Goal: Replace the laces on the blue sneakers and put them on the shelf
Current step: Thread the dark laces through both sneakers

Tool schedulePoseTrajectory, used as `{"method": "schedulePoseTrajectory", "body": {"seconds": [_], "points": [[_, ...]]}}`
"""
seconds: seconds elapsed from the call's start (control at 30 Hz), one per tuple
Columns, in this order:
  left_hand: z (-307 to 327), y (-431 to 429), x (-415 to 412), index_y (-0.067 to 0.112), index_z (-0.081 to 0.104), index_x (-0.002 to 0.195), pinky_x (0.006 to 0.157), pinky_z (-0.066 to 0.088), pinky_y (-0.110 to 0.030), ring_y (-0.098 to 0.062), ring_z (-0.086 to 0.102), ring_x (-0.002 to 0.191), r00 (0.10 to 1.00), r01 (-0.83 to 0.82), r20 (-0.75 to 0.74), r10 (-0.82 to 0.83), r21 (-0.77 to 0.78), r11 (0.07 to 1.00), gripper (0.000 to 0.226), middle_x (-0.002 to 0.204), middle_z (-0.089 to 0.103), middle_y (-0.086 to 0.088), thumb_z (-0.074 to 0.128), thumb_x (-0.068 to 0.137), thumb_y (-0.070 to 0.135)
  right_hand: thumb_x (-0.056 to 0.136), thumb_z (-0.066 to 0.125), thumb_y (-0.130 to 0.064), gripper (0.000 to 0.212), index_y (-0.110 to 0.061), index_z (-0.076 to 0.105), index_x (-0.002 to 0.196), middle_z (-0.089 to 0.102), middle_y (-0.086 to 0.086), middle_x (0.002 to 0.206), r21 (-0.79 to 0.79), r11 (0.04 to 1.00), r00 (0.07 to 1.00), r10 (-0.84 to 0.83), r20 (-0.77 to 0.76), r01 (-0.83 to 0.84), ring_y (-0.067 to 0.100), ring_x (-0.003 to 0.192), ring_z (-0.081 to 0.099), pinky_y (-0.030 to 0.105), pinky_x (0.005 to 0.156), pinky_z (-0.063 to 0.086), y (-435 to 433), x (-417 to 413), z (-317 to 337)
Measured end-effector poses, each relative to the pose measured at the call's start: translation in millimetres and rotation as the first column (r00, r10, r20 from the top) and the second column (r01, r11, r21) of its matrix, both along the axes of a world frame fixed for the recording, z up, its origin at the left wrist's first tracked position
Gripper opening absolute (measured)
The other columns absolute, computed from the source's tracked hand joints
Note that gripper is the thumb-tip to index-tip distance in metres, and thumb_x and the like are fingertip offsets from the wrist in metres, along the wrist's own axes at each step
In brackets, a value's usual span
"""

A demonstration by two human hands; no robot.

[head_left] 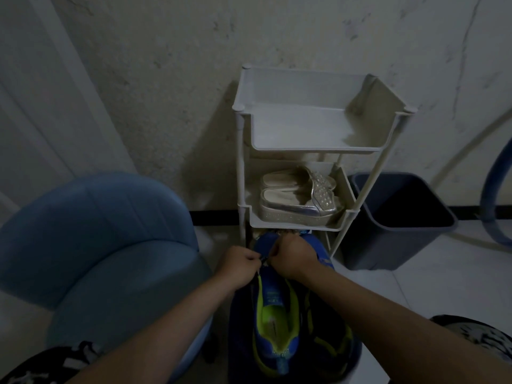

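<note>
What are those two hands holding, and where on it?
The left hand and right hand each pinch the lace, over the lacing area of the blue sneaker.

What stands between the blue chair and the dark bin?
In the head view, the white shelf rack stands between the blue chair and the dark bin, with silver sandals on its middle tier.

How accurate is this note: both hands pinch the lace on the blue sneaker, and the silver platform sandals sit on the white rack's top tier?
Wrong tier. The head view shows the silver platform sandals on the white plastic rack, second tier, under the top tray. The left hand and right hand do pinch the dark lace on the blue and yellow-green sneaker.
</note>
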State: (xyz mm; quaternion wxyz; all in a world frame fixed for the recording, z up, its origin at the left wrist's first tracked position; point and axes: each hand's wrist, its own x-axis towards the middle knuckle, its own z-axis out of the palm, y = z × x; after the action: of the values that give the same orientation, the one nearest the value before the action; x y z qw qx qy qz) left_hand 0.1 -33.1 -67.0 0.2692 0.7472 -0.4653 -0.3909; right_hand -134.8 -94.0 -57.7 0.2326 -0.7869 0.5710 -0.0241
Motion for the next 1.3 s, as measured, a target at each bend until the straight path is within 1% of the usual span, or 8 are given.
{"method": "schedulePoseTrajectory", "body": {"seconds": [0.17,0.37,0.47,0.53,0.6,0.83,1.0,1.3], "points": [[-1.3,-0.2,0.9,0.011,0.072,0.115,0.053,0.04,-0.017,-0.004,0.053,0.056,1.0,0.019,0.019,-0.018,-0.017,1.0,0.028,0.083,0.069,-0.004,0.058,0.091,0.009,0.088,0.064,-0.024,0.016,-0.01,0.072,0.09,0.072,0.01,0.095,-0.052,0.998,1.0,0.024,-0.012,-0.025,0.025,0.088,0.068,0.032,0.073,0.056,6.6,1.9,1.0],[-3.4,-0.3,-0.9,0.013,0.075,0.108,0.059,0.045,-0.02,-0.002,0.056,0.056,0.999,0.042,0.036,-0.041,-0.034,0.999,0.024,0.074,0.068,0.006,0.06,0.089,0.011,0.088,0.06,-0.023,0.018,-0.013,0.073,0.08,0.072,0.004,0.082,-0.049,0.994,0.992,-0.098,0.077,0.102,0.019,0.076,0.068,0.03,0.062,0.054,13.9,4.1,-9.9],[-3.2,-1.5,0.1,0.012,0.073,0.113,0.064,0.048,-0.023,-0.018,0.067,0.075,0.999,0.035,0.028,-0.034,-0.032,0.999,0.025,0.095,0.074,-0.006,0.059,0.092,0.013,0.089,0.06,-0.024,0.021,-0.014,0.073,0.077,0.071,0.003,0.079,-0.034,0.993,0.992,-0.107,0.07,0.11,0.018,0.073,0.067,0.03,0.058,0.055,12.8,5.8,-12.7],[-6.8,-3.5,2.5,0.01,0.073,0.109,0.051,0.048,-0.022,-0.017,0.063,0.063,1.0,-0.002,0.001,0.002,-0.037,0.999,0.021,0.094,0.072,-0.011,0.057,0.096,0.014,0.088,0.06,-0.022,0.022,-0.01,0.067,0.07,0.07,0.007,0.079,-0.014,0.993,0.99,-0.114,0.078,0.116,0.022,0.074,0.067,0.029,0.056,0.049,7.1,5.1,-12.2],[-10.6,-4.5,5.0,0.011,0.073,0.106,0.043,0.043,-0.018,-0.009,0.055,0.054,1.0,-0.006,0.013,0.006,-0.045,0.999,0.019,0.096,0.072,-0.013,0.056,0.097,0.013,0.085,0.063,-0.023,0.018,-0.01,0.063,0.073,0.07,0.01,0.082,-0.027,0.992,0.989,-0.124,0.081,0.127,0.024,0.077,0.068,0.028,0.057,0.046,1.4,3.4,-10.9],[-9.2,-5.2,7.2,0.012,0.075,0.1,0.066,0.05,-0.025,-0.01,0.059,0.062,0.99,0.075,0.127,-0.063,-0.094,0.993,0.014,0.093,0.074,-0.006,0.068,0.088,0.01,0.085,0.067,-0.029,0.018,-0.014,0.077,0.087,0.073,0.005,0.091,-0.078,0.997,1.0,0.022,0.011,-0.021,0.022,0.085,0.068,0.032,0.069,0.055,-2.6,1.3,-10.8],[-11.0,-10.0,13.5,0.021,0.062,0.08,0.05,0.051,-0.029,-0.015,0.06,0.06,0.995,0.103,0.004,-0.103,-0.044,0.994,0.017,0.079,0.066,-0.004,0.068,0.087,0.007,0.084,0.063,-0.026,0.016,-0.023,0.078,0.09,0.074,0.0,0.095,-0.033,0.993,0.994,0.109,-0.003,-0.109,0.019,0.088,0.068,0.035,0.077,0.058,-5.7,-3.4,-7.3],[-4.4,-13.3,20.7,0.02,0.064,0.077,0.066,0.059,-0.042,-0.022,0.065,0.068,0.986,0.164,-0.026,-0.165,-0.043,0.986,0.017,0.076,0.067,-0.013,0.069,0.088,0.009,0.084,0.063,-0.029,0.017,-0.02,0.077,0.088,0.074,-0.001,0.092,-0.05,0.993,0.993,0.105,-0.058,-0.108,0.019,0.085,0.068,0.036,0.076,0.058,-7.4,-1.8,-5.2]]}}
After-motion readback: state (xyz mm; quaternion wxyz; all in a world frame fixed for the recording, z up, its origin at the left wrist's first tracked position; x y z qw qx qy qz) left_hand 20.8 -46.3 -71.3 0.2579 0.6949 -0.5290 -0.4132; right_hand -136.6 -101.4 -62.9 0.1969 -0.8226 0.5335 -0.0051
